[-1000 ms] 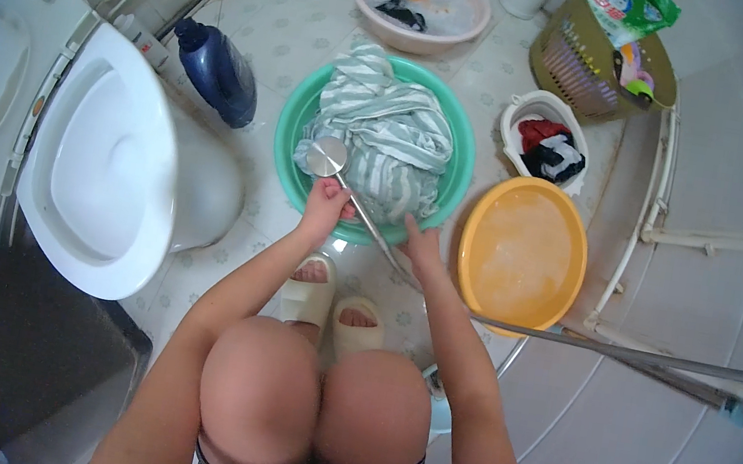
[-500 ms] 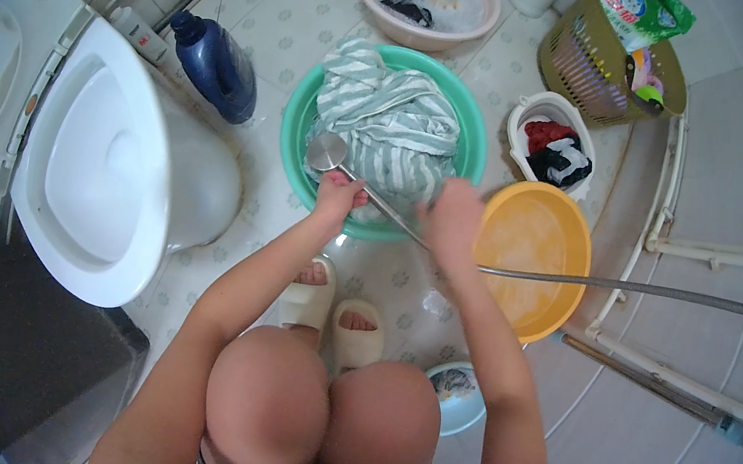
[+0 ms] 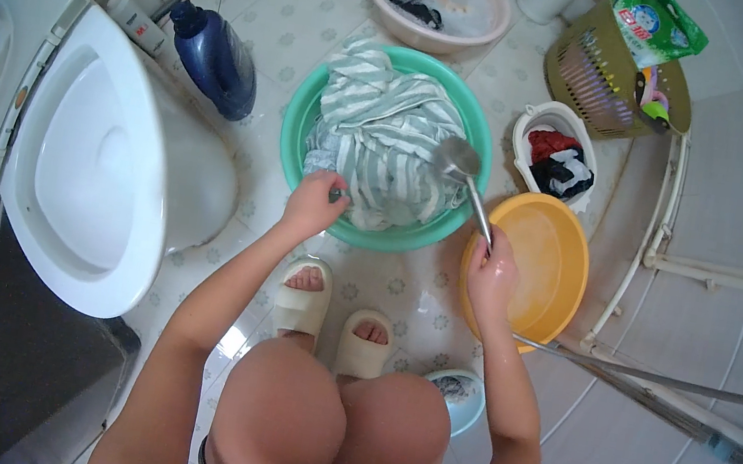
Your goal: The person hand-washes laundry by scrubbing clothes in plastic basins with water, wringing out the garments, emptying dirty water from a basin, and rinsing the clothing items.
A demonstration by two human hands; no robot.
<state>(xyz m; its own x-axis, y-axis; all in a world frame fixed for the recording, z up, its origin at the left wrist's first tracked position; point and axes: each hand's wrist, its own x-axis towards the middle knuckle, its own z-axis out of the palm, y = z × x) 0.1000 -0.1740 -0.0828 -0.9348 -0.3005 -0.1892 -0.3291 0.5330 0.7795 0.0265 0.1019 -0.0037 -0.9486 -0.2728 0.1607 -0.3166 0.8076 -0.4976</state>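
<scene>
My right hand [image 3: 493, 274] is closed round the handle of a silver shower head [image 3: 457, 160], which hangs over the right side of a green basin [image 3: 297, 111]. A grey-green and white striped cloth [image 3: 400, 107] lies bunched in that basin. Over the basin's near left rim, my left hand [image 3: 314, 204] is closed beside the cloth. A small dark bit shows between its thumb and fingers, too small to name. From below my right hand, a grey metal hose [image 3: 657, 380] runs off to the right.
An orange basin [image 3: 574, 291] of cloudy water stands right of the green one. Behind are a pink basin [image 3: 496, 11], a white tub [image 3: 522, 158] with clothes and an olive basket [image 3: 595, 88]. Left are a blue bottle [image 3: 214, 64] and a toilet [image 3: 78, 169]; a light-blue basin [image 3: 465, 419] is near my knee.
The shower head has swung from the basin's left side to its right, now in my right hand. My left hand has let go of it and shifted slightly left. The hose hangs lower.
</scene>
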